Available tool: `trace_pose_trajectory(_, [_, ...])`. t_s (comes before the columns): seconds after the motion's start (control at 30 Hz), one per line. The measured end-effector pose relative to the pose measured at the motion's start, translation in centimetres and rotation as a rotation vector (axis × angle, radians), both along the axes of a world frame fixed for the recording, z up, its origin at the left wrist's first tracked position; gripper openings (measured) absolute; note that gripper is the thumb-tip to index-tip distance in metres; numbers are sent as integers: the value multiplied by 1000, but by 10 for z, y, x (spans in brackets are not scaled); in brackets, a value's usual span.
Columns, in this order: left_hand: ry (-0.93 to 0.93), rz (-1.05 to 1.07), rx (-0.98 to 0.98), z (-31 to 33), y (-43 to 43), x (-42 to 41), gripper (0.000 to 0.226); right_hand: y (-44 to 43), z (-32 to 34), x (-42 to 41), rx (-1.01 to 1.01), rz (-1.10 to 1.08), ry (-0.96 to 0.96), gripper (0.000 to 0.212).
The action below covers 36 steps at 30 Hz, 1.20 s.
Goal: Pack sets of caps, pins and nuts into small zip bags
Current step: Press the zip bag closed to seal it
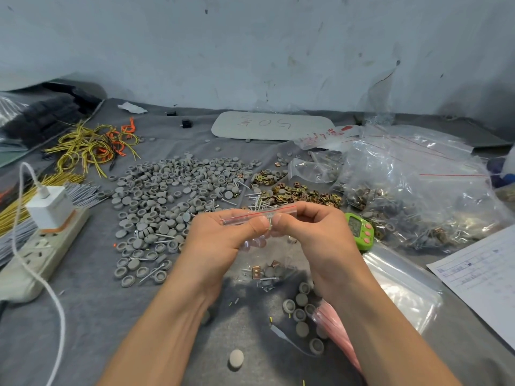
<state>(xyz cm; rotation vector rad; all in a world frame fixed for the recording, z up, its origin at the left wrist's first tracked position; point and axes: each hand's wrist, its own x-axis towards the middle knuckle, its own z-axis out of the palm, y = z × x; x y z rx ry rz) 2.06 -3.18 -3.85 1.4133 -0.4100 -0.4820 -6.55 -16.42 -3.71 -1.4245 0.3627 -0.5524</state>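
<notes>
left grip: my left hand (220,240) pinches the zip strip (239,219) of the small zip bag (264,256), thumb in front, fingers curled behind.
right grip: my right hand (312,235) pinches the same strip, its thumb tip touching the left thumb tip near the strip's middle.
strip axis: almost level across my view, the left end a little lower and the right end rising toward the right knuckles. a red line runs along it.
bag from the grip: the clear body hangs straight down below both thumbs, between my wrists. i cannot tell if its bottom touches the grey cloth (117,330).
contents: a copper nut (255,271), a few pins and what look like grey caps lie gathered at the bag's bottom. i cannot count them.
seal: i cannot tell how much of the strip is pressed closed.
coming move, as i judge it: the thumbs meet mid-strip, so closing means sliding each pinch outward along that long axis, left hand to the left end, right hand to the right. both are equally near.
risk: pulling down instead of along could reopen the mouth.
further out: loose pins (256,200) and the nuts pile (292,193) lie just beyond the strip, and the caps pile (172,196) beyond and left. a green timer (359,231) sits just right of the right hand, with empty zip bags (401,285) beside it.
</notes>
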Motion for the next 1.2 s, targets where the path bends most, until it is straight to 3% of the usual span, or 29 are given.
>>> trace_pose_trajectory(0.2, [-95,50,-22,1,-3,-3,3,0,0,1,-20,-17,26,12])
trace_pose_trajectory(0.3, [-111,69,-24,3,-4,-5,12,1,0,2,0,-23,19,15])
trace_pose_trajectory(0.4, [-66,39,-75,6,-5,-9,7,2,1,2,6,-23,19,17])
trace_pose_trajectory(0.63, [-26,3,-4,2,1,-3,31,-3,2,-5,-11,17,43,19])
trace_pose_trajectory(0.9, [-75,11,81,3,4,-1,20,-5,1,-5,-63,-1,149,9])
trace_pose_trajectory(1.1, [-77,25,54,3,1,-2,30,-2,2,-3,-127,-15,174,6])
trace_pose_trajectory(1.2, [-83,24,64,2,0,-3,18,-2,2,-4,-122,-8,173,6])
